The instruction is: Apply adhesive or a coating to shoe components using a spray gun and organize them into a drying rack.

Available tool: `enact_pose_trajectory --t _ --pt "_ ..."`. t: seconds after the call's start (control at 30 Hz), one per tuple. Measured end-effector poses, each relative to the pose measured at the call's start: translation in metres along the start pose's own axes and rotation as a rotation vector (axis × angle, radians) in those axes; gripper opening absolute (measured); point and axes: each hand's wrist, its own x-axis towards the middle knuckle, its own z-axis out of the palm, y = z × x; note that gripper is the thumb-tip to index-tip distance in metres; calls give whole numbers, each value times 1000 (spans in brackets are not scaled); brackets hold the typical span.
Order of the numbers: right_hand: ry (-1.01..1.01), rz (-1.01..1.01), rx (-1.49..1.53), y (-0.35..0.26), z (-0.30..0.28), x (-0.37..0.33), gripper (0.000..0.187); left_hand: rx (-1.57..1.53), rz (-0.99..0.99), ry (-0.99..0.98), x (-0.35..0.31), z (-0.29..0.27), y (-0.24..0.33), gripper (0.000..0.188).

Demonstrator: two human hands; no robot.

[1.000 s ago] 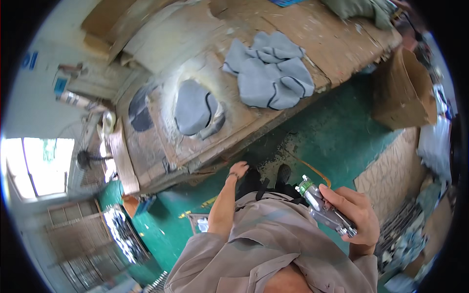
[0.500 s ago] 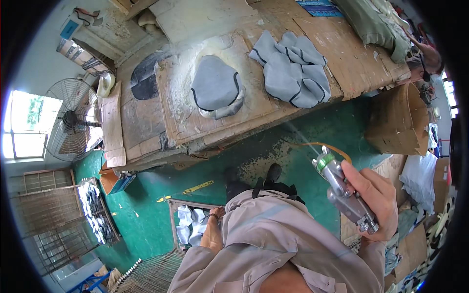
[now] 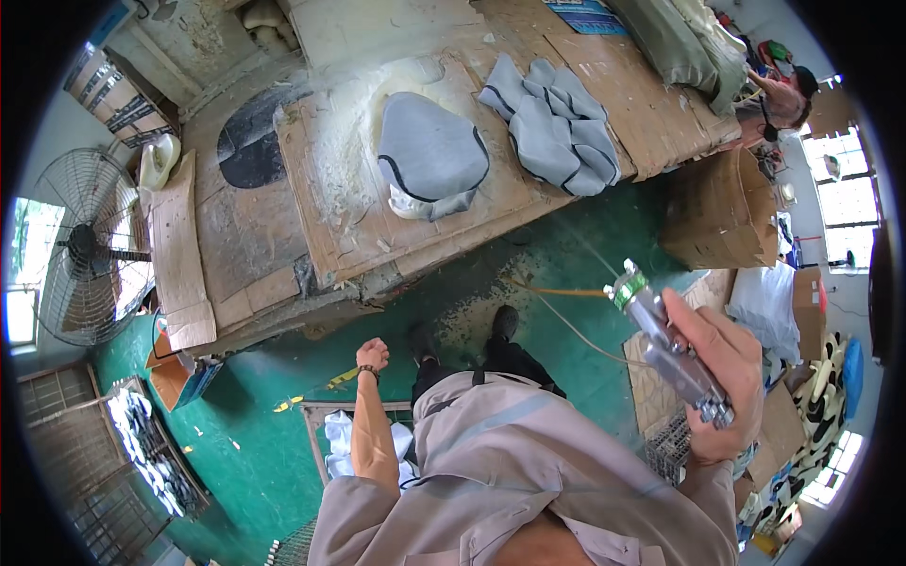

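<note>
Spray gun point(image 3: 672, 363) in the head view: it sits in the right hand point(image 3: 725, 363), off the near edge of the table point(image 3: 255, 236), fingers point(image 3: 687, 319) wrapped around its body. The left hand point(image 3: 372, 354) is also off that edge, fingers loosely curled; I cannot tell whether they hold anything. Near the table's front edge, a grey cloth piece point(image 3: 434, 146) lies left of a grey cloth pile point(image 3: 563, 135).
</note>
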Motion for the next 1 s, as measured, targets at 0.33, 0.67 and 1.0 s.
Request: enact_pose_trajectory --t 0.33,0.67,1.0 --pt "111 -3 -203 -77 41 24 62 230 -55 218 -5 -30 -38 24" --pt "-72 -99 -166 -122 55 23 66 146 -243 282 -31 -49 -108 19" --pt "-147 -159 -301 -156 64 -9 64 184 -160 232 -27 -58 -83 21"
